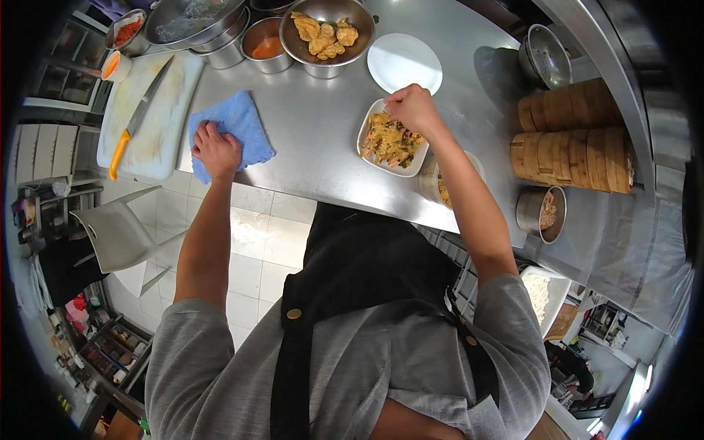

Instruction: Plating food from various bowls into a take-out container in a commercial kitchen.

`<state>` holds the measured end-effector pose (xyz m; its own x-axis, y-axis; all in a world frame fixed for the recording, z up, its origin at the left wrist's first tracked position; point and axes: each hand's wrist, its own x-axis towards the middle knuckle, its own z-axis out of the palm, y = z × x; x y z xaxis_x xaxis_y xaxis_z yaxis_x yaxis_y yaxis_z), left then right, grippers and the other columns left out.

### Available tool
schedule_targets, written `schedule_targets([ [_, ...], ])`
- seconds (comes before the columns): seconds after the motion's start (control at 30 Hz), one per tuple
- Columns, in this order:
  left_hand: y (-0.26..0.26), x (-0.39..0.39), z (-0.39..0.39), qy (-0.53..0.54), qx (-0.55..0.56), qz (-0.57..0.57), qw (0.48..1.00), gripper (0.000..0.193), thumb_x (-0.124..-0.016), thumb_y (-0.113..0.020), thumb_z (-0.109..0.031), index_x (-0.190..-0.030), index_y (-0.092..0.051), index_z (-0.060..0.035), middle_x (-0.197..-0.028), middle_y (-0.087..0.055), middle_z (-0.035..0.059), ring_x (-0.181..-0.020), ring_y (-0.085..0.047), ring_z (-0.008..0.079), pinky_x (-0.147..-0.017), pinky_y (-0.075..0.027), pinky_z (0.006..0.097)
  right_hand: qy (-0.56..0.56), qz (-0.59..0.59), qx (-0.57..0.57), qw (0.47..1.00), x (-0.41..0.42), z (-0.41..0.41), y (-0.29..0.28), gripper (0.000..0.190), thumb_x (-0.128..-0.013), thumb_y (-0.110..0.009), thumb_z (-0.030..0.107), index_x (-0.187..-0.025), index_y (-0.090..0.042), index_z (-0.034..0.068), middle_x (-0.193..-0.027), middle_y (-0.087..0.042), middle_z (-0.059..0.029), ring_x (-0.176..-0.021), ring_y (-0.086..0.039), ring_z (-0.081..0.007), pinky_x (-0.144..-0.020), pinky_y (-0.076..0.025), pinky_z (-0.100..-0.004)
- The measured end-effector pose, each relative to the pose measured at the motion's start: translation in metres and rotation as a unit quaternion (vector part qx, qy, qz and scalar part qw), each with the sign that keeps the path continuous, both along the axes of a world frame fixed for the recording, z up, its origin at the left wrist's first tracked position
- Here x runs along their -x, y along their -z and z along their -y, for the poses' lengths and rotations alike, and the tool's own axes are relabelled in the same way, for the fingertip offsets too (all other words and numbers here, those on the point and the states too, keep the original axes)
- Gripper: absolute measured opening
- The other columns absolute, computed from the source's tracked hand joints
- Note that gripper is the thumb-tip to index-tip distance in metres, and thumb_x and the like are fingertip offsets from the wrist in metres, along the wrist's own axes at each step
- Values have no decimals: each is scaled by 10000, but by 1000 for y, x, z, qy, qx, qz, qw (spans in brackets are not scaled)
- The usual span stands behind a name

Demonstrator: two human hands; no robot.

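Observation:
My left hand [216, 148] presses on a folded blue cloth [250, 132] with bent fingers, near the front edge of the steel counter [308, 137]. My right hand [413, 110] is over the far side of a square white dish [408, 171], its fingers drawn together. Whether those fingertips grip the rim or a pinch of food is hidden. Inside the dish lies fried food covered with golden crumbs and green bits [388, 142]. Partly under my right forearm stands a clear tub [429, 184] with more crumbs. A round white plate [405, 63] lies just beyond the dish.
A yellow-handled knife [137, 118] rests on a white cutting board [170, 121] at left. Behind are a steel bowl of fried pieces [360, 47] and a pot of orange sauce [275, 65]. Bamboo steamers [569, 159] and a small steel pot [531, 213] stand at right.

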<state>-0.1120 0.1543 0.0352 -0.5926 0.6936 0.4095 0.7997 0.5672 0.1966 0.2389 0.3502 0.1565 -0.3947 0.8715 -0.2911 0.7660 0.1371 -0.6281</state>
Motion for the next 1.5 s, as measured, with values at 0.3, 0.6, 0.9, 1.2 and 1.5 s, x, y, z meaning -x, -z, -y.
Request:
schedule_targets([
  [0.3, -2, -1, 1, 14, -15, 6, 1000, 374, -759, -527, -182, -1114, -518, -68, -1242, -494, 99, -1192, -430, 292, -930, -310, 494, -8, 30, -10, 999, 7, -10, -1, 120, -771, -668, 78, -854, -746, 41, -903, -701, -194, -882, -676, -334, -837, -535, -373],
  [0.6, -1, 0, 1, 6, -6, 1, 1000, 357, -755, -529, -183, -1092, -531, -65, -1249, -496, 93, -1191, -430, 292, -933, -311, 502, -32, 102, -14, 994, -11, -18, -1, 223, -793, -565, 11, -965, -706, 25, -1053, -677, -184, -1017, -636, -328, -908, -504, -370],
  [0.9, 3, 2, -1, 12, -8, 5, 1000, 364, -751, -535, -192, -1092, -539, -67, -1255, -500, 90, -1210, -426, 296, -931, -315, 516, -99, 181, -3, 978, -46, -6, -28, 372, -772, -506, -12, -1083, -696, 56, -1159, -641, -185, -1080, -606, -314, -922, -485, -366],
  [1.2, -50, 0, -5, 149, -99, 166, 970, 283, -730, -644, -130, -996, -612, -39, -1136, -580, 156, -1072, -527, 360, -902, -408, 442, -41, 133, -42, 989, -147, 55, -68, 224, -730, -644, 117, -937, -723, 87, -879, -697, -156, -777, -673, -310, -740, -542, -385],
  [1.5, -60, -278, 0, 214, 223, 810, 498, 388, -931, -609, -300, -1187, -462, -48, -1001, -648, 116, -732, -641, 169, -585, -471, 280, -39, 138, -167, 976, -159, 118, -15, 227, -708, -711, 221, -849, -687, 44, -826, -649, -174, -768, -654, -357, -710, -540, -442],
])
